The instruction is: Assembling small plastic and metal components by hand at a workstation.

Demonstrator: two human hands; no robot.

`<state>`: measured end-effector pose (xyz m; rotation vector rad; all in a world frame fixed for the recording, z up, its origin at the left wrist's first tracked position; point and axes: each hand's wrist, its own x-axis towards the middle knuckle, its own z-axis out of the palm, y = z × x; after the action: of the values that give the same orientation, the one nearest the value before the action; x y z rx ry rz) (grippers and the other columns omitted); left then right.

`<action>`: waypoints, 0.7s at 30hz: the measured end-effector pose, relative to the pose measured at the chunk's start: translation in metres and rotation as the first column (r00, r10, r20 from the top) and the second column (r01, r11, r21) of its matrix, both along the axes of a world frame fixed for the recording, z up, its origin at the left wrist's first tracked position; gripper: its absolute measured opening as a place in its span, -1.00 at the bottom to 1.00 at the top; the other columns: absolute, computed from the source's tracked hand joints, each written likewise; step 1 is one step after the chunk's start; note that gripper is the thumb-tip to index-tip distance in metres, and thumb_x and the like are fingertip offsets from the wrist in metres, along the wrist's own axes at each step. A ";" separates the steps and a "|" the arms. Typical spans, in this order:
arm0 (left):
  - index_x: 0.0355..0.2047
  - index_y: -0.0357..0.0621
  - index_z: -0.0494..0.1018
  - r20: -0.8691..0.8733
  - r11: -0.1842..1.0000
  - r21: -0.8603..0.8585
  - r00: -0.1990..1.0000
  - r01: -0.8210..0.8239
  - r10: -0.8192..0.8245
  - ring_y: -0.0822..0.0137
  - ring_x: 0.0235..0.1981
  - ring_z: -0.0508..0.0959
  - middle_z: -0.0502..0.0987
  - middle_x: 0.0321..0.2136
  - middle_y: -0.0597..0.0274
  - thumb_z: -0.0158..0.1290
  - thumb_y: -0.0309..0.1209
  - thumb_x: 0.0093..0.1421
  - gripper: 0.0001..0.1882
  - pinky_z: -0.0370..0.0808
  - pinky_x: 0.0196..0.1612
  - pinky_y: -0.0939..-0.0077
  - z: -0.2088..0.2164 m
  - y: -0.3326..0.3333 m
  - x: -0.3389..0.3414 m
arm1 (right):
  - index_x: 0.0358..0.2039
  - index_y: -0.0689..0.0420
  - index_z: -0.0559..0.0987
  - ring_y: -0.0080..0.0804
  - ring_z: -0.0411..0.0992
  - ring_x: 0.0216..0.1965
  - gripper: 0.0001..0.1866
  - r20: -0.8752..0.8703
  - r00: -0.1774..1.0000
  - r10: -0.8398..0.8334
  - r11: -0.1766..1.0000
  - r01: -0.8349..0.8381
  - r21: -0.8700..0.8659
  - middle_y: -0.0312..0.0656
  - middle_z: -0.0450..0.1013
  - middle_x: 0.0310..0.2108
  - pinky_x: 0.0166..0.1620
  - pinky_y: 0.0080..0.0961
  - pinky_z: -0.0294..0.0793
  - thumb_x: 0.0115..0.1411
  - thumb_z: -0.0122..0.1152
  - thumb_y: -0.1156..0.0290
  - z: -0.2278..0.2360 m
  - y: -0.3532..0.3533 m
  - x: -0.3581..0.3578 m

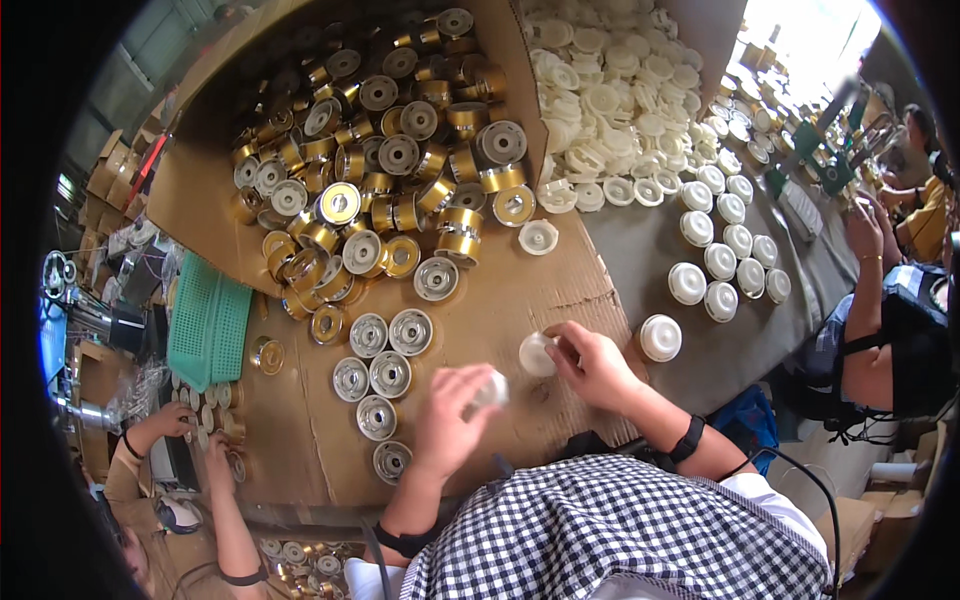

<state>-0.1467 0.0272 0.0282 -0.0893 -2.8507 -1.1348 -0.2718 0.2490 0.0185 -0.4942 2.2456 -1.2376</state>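
Left fingers [457,379] grip a blurred whitish piece [490,389], right fingers [569,338] a translucent disc [536,356]; beyond them, a cardboard box [196,195] holds gold-sided cups [399,155].

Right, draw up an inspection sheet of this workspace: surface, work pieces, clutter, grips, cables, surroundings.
Surface: creased cardboard sheet, with a grey cover to its right.
Work pieces: gold-sided cups heaped in a cardboard box; six silver-faced cups grouped nearer the person; pale plastic parts piled at the back; white domed caps on the grey cover.
Clutter: green perforated basket left of the box.
Grips: left grip holds a pale piece, blurred; right grip pinches a translucent disc.
Cables: black cable curving by the person's right side.
Surroundings: co-workers' hands at left and right.
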 end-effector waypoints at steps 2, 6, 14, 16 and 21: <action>0.01 -0.14 0.60 -0.205 0.959 -0.066 0.944 -0.276 0.258 0.06 0.03 0.52 0.62 0.00 0.18 0.38 -0.51 -0.04 -0.47 0.46 0.16 0.22 0.020 -0.019 0.000 | 0.02 0.17 0.54 -0.04 0.45 -0.01 -0.67 -0.144 0.990 0.004 0.998 0.006 0.069 -0.01 0.53 -0.09 0.04 -0.18 0.51 0.26 0.26 0.37 -0.009 0.002 0.005; -0.01 -0.21 0.59 -0.308 0.868 -0.123 0.850 -0.481 0.427 0.07 0.03 0.57 0.61 0.01 0.11 0.37 -0.58 -0.05 -0.48 0.50 0.10 0.24 0.030 -0.063 0.006 | 0.11 0.16 0.51 0.03 0.37 0.10 -0.54 -0.583 0.808 0.088 0.975 0.049 0.216 0.02 0.43 0.04 0.13 -0.15 0.47 0.24 0.31 0.27 -0.022 -0.001 0.005; -0.08 -0.23 0.63 -0.176 0.859 -0.105 0.859 -0.501 0.480 0.06 -0.08 0.55 0.64 -0.09 0.11 0.44 -0.51 -0.15 -0.47 0.52 0.03 0.24 0.000 -0.084 0.009 | 0.13 0.11 0.53 0.06 0.35 0.11 -0.31 -0.494 0.806 0.325 0.945 -0.260 0.199 -0.02 0.41 0.05 0.19 -0.12 0.45 -0.04 0.53 0.25 -0.015 -0.012 0.006; -0.09 -0.23 0.63 -0.236 0.851 -0.237 0.878 -0.468 0.417 0.06 -0.07 0.55 0.64 -0.11 0.12 0.45 -0.50 -0.16 -0.47 0.51 0.03 0.23 0.001 -0.082 0.007 | 0.12 0.13 0.53 0.06 0.38 0.09 -0.36 -0.563 0.792 0.235 0.963 -0.266 0.028 -0.02 0.42 0.03 0.17 -0.10 0.47 -0.02 0.50 0.29 -0.004 -0.033 -0.004; -0.11 -0.21 0.63 -0.231 0.856 -0.219 0.877 -0.469 0.422 0.04 -0.08 0.54 0.65 -0.12 0.15 0.45 -0.44 -0.15 -0.48 0.49 0.04 0.21 0.004 -0.084 0.014 | 0.12 0.09 0.54 0.02 0.40 0.08 -0.40 -0.766 0.632 0.115 0.895 -0.401 -0.197 -0.04 0.44 0.05 0.16 -0.09 0.42 0.02 0.45 0.33 0.014 -0.139 -0.018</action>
<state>-0.1331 -0.0564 0.0320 0.4205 -2.6416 -0.6093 -0.2902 0.1098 0.0326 -1.6880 2.4091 -1.4482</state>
